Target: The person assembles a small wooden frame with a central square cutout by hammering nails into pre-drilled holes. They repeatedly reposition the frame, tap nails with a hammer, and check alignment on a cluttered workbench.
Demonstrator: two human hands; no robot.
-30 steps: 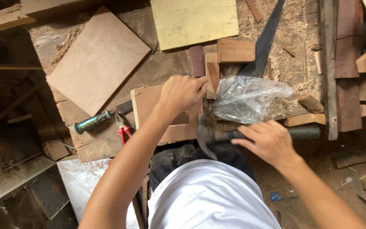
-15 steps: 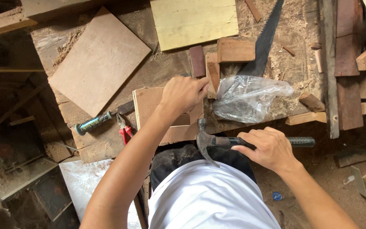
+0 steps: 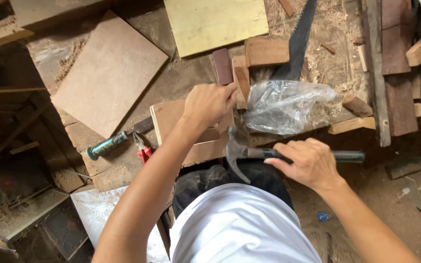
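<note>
My right hand (image 3: 308,163) grips the dark handle of a claw hammer (image 3: 237,148), whose metal head is close over the near edge of a small wooden piece (image 3: 171,117) on the workbench. My left hand (image 3: 209,102) rests with closed fingers on top of that wooden piece, near several short wood blocks (image 3: 242,80). Whether it pinches a nail is hidden by the fingers. A crumpled clear plastic bag (image 3: 283,107) lies just right of the left hand.
A handsaw (image 3: 298,39) lies beyond the bag. A chisel with a teal handle (image 3: 110,142) and red-handled pliers (image 3: 143,151) lie left of the wooden piece. Plywood boards (image 3: 108,73) and a yellowish panel (image 3: 215,22) cover the sawdusty bench. Planks and offcuts (image 3: 395,73) stack at right.
The hammer has shifted a little toward me and to the left, its head lower against the wooden piece's near edge. My left hand has stayed on the wooden piece.
</note>
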